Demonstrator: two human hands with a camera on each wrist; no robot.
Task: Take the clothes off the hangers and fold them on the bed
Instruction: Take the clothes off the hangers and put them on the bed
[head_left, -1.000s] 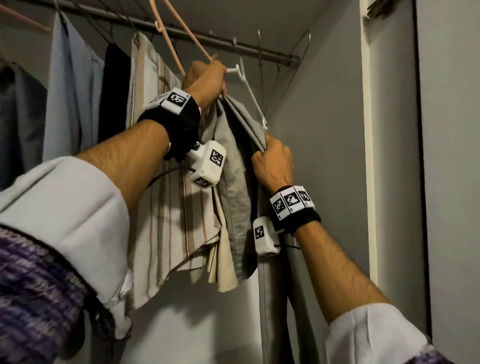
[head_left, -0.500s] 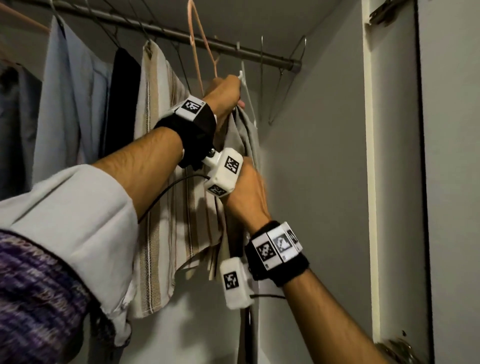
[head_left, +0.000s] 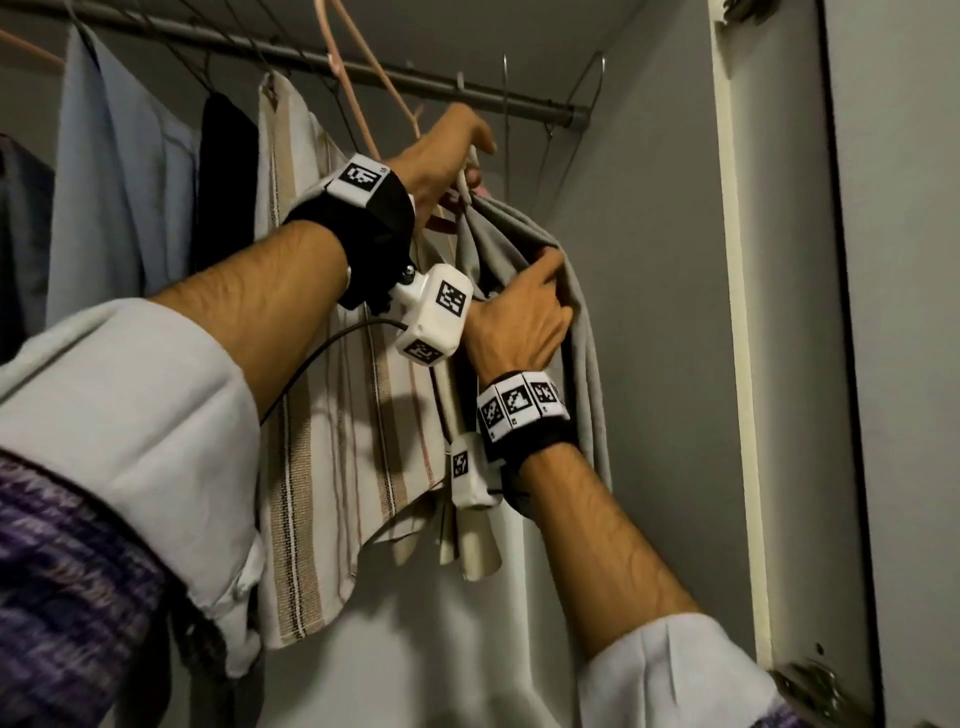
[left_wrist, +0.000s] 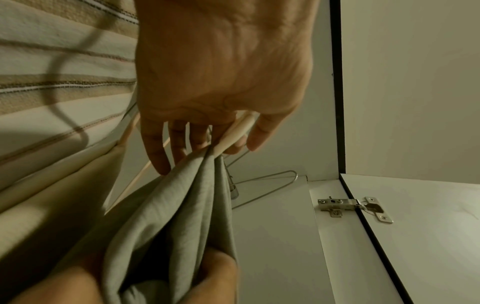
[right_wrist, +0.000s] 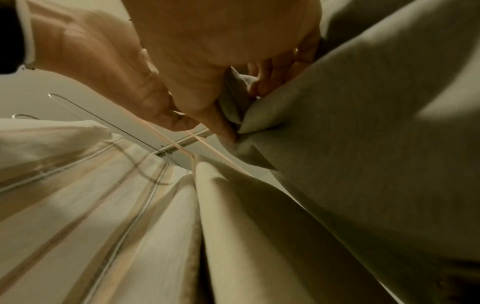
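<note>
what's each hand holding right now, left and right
Left hand: curled round the white hanger bar, at the top of the grey garment.
Right hand: its fingers grip a fold of that grey garment.

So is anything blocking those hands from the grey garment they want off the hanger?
Nothing visible: the right hand already grips the grey garment, and the left hand holds the white hanger it hangs from. The striped cloth hangs beside it.
</note>
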